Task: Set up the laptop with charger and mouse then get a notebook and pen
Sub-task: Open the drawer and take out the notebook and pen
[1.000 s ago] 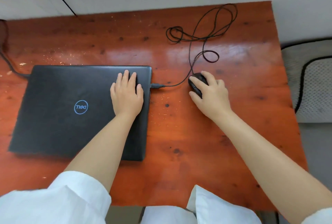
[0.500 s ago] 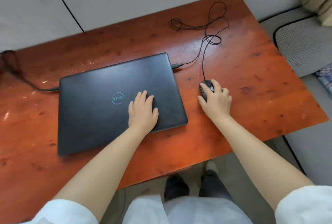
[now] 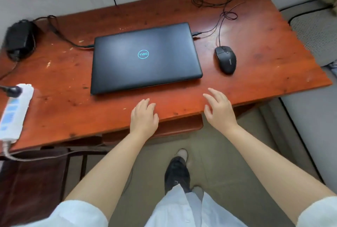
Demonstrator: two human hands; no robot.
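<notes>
Laptop [image 3: 145, 57] is kept shut, charger cable [image 3: 73, 43] and mouse [image 3: 225, 59] seemingly plugged in; left hand [image 3: 145, 117] and right hand [image 3: 218, 111] are held open, empty, freed for notebook and pen

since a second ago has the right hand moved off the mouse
Yes. The right hand has left the mouse and pulled back toward the table's near edge, empty.

Your hands were off the closed laptop [image 3: 144, 57].
Your left hand [image 3: 145, 117] and right hand [image 3: 218, 112] hovered empty, fingers loose, over the table [image 3: 63, 102] near edge; the mouse [image 3: 225, 59] sat just right of the laptop, both cables plugged in.
</notes>
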